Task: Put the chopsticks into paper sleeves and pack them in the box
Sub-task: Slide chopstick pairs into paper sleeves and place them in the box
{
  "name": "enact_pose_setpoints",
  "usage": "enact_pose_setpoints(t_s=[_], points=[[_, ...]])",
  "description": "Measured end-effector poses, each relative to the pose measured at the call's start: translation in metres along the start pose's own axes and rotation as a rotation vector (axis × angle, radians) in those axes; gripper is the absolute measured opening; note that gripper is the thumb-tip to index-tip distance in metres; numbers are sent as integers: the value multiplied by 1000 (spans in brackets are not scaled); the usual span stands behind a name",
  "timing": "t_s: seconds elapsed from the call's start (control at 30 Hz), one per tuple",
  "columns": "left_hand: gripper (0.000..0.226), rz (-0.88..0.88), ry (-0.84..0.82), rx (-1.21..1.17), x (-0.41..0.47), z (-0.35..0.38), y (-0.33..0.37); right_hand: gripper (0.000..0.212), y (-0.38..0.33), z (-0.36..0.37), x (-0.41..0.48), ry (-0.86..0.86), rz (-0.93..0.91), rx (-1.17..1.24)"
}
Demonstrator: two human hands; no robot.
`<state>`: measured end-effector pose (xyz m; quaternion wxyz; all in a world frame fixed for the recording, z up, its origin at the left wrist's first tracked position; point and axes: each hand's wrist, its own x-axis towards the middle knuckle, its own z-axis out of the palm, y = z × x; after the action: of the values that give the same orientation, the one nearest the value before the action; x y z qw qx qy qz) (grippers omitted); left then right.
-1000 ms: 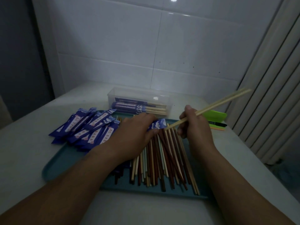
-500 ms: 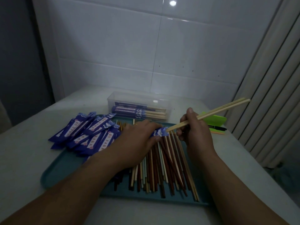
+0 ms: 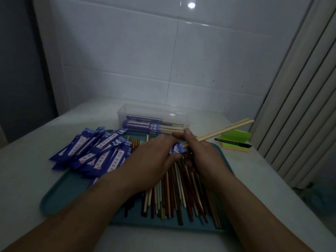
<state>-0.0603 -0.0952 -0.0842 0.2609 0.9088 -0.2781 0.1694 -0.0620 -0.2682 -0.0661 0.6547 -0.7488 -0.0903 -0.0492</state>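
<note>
Chopsticks (image 3: pixel 225 130) | white table (image 3: pixel 27 160), tiled wall (image 3: pixel 127 60), dim room | pale wooden pair, centre-right, pinched by right hand (image 3: pixel 201 153) | left hand (image 3: pixel 152 157) pinches blue sleeve (image 3: pixel 177 149)

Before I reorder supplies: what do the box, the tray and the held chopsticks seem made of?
Box: clear glossy plastic, since sleeved pairs show through its wall. Tray: probably matte teal plastic, smooth with a rounded rim. Chopsticks in the right hand: pale, unvarnished-looking wood or bamboo; the dim light leaves which open.
</note>
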Motion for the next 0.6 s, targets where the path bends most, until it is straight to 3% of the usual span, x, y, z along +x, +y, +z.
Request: enact_pose_setpoints(t_s=[0.2, 0.4, 0.6], points=[[31, 20, 16, -16, 2, 5, 1, 48, 5, 1, 4, -97, 98, 41], [24, -59, -20, 58, 1, -1, -4, 52, 5, -24, 18, 226, 92, 337], [25, -20, -10, 101, 0, -3, -4, 19, 9, -46, 23, 401, 38, 373]])
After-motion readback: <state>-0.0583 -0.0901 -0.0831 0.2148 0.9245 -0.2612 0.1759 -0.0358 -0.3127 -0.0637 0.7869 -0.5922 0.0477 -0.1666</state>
